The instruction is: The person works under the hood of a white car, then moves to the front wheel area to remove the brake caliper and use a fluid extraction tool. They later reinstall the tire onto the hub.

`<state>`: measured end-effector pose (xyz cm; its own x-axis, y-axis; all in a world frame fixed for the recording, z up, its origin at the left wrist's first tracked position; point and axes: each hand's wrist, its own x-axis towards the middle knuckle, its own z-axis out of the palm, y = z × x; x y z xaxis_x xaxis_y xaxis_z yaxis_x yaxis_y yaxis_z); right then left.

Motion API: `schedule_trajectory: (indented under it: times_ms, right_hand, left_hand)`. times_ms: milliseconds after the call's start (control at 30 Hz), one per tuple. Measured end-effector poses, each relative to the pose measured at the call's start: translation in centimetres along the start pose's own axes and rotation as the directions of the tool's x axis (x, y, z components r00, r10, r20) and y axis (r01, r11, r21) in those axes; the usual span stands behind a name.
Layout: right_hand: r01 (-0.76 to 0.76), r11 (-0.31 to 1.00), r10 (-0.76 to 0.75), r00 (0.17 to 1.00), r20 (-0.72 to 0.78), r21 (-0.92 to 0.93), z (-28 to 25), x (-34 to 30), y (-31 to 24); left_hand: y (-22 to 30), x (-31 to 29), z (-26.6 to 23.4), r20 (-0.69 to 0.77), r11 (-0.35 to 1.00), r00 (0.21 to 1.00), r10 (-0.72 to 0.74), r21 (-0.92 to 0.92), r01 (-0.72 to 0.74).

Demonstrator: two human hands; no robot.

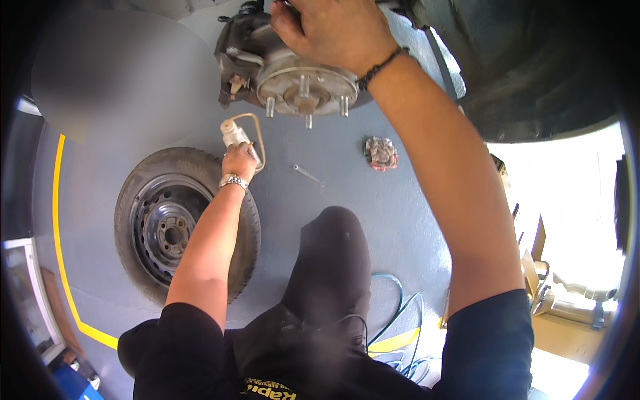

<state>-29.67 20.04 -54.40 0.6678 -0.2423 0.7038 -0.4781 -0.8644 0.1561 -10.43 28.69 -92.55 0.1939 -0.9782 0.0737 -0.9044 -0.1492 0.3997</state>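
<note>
My left hand (pixel 239 161) is closed round a small whitish bottle (pixel 233 132) with a looped, tan-coloured tube (pixel 258 128) beside it. The bottle is held below and to the left of a bare wheel hub (pixel 307 90) with studs sticking out. Up at the top edge, my right hand (pixel 340 33) is over the upper part of the brake assembly (pixel 243 43). Its fingers look curled, but the picture's edge cuts them off and what they grip is hidden. On the floor below the hub lies a thin wrench (pixel 309 175).
A tyre on a steel rim (pixel 127 227) lies flat at the left. A crumpled grey-and-red bundle (pixel 381 153) sits on the floor right of the wrench. Green-blue hose (pixel 400 300) coils near my leg. A dark wheel arch (pixel 540 67) overhangs the upper right; cardboard (pixel 567 337) stands below.
</note>
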Motion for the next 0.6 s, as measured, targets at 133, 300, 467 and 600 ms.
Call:
schedule_trajectory:
  times_ms: [133,300,467,600]
  right_hand:
    - [-0.047,0.998,0.046,0.998,-0.045,-0.037,0.4,-0.4,-0.5]
    - [-0.206,0.965,0.175,0.967,-0.184,-0.164,-0.4,-1.0,-1.4]
    - [-0.755,0.655,0.731,0.627,-0.269,0.019,-0.5,-21.1,-7.3]
    - [-0.887,0.283,0.91,0.128,0.395,-0.365,2.6,-43.7,-12.1]
  left_hand:
    - [1.9,-3.6,-5.4,-0.154,0.972,0.966,0.21,-0.07,-0.222]
    - [2.5,-9.7,-17.8,-0.155,0.913,0.926,0.345,-0.173,-0.369]
    - [1.2,-17.1,-29.3,-0.06,0.947,0.959,0.277,-0.151,-0.283]
    - [-3.1,-22.4,-33.3,-0.098,0.98,0.978,0.185,-0.058,-0.191]
